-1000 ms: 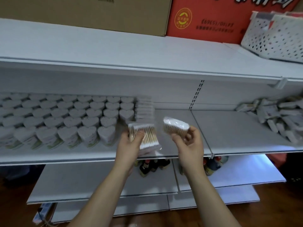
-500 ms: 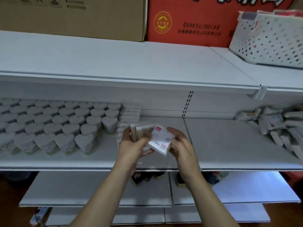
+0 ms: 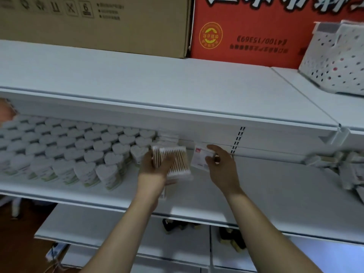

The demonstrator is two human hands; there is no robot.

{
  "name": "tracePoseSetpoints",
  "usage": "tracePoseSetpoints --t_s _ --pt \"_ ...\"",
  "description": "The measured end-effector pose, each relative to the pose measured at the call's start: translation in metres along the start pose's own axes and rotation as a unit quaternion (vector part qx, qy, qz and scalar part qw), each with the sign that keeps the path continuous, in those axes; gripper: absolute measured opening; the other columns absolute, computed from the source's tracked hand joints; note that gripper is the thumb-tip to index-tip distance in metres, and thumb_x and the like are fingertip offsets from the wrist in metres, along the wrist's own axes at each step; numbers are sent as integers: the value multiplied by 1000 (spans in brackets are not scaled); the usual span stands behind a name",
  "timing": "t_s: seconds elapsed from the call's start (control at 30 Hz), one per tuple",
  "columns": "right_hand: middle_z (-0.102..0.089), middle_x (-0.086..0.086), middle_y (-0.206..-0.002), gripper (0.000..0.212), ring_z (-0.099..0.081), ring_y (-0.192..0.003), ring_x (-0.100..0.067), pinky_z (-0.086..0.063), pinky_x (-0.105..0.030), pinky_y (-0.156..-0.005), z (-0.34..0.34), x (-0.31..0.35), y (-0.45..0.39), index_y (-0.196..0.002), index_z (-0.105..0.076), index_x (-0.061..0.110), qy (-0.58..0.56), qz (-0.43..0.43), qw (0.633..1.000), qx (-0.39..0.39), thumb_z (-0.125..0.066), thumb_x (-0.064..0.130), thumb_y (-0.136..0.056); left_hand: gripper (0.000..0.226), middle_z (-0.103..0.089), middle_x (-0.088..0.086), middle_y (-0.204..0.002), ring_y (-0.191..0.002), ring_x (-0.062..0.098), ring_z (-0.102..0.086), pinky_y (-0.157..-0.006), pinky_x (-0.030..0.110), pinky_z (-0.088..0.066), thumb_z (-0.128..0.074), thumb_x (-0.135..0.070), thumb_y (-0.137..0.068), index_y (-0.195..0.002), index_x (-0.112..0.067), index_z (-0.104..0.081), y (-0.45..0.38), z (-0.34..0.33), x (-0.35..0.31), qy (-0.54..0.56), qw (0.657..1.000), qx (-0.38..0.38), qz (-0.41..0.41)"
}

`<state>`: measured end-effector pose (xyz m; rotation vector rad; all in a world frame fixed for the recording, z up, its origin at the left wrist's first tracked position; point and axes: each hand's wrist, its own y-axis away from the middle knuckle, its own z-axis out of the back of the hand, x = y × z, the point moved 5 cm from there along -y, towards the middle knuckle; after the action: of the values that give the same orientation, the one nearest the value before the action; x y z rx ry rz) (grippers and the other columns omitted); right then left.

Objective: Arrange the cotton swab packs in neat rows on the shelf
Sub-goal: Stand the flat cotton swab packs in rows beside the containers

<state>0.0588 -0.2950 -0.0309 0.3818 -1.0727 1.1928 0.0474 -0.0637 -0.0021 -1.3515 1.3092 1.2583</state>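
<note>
My left hand (image 3: 155,166) grips a small stack of clear cotton swab packs (image 3: 177,161) with wooden sticks, held over the middle shelf (image 3: 275,194). Just to its right, my right hand (image 3: 220,164) pinches a single swab pack (image 3: 200,158), its white label with a red mark facing me. Behind the left hand, a row of swab packs (image 3: 167,139) stands on edge against the back of the shelf. A loose heap of more swab packs (image 3: 352,172) lies at the shelf's far right.
Several rows of heart-shaped white boxes (image 3: 74,150) fill the shelf's left part. Above, the top shelf carries a brown carton (image 3: 94,22), a red carton (image 3: 250,30) and a white perforated basket (image 3: 338,60). Dark bottles (image 3: 230,237) stand on a lower shelf.
My hands came together, then parted again. The right hand took one pack off and moved it right and toward the back of the shelf. The view shifted closer and left.
</note>
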Motion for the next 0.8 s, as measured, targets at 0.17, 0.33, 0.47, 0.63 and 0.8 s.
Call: tracePoseSetpoints --t_s 0.17,0.33,0.47,0.63,0.8 --pt "-56 -10 -122 33 -60 -102 -24 -39 -14 -81 -43 2 -34 -126 -65 20 64 24 998 -14 -57 8 -96 27 -71 -1 -109 -96 18 -70 -75 46 -63 -73 -26 -91 -115 -26 -60 -11 19 -5 -9 999 29 13" --pt "-52 -10 -129 34 -61 -106 -30 -53 -32 -90 -71 -2 -51 -123 -67 20 88 25 996 -21 -55 6 -94 40 -70 3 -115 -100 20 -70 -69 40 -63 -74 -29 -91 -126 -17 -59 -24 43 2 -1 999 32 21" --pt "-52 -12 -130 34 -62 -104 -34 -53 -36 -88 -81 -10 -57 -120 -70 16 135 54 989 -35 -57 4 -91 79 -66 3 -128 -111 23 -66 -78 46 -63 -80 -56 -73 -137 -19 -54 -30 51 2 -22 999 33 13" --pt "-51 -17 -129 33 -55 -112 -38 -52 -43 -91 -82 -17 -68 -119 -71 12 193 81 977 -48 -60 3 -89 75 -68 -2 -123 -111 19 -66 -96 53 -55 -77 -58 -74 -135 -21 -57 -34 46 -3 -39 998 53 5" --pt "-48 -19 -131 34 -49 -116 -41 -55 -51 -85 -84 -12 -74 -118 -70 11 238 116 964 -38 -63 2 -86 52 -74 -6 -108 -100 16 -71 -90 46 -58 -76 -50 -82 -123 -22 -63 -41 43 0 -50 996 68 0"
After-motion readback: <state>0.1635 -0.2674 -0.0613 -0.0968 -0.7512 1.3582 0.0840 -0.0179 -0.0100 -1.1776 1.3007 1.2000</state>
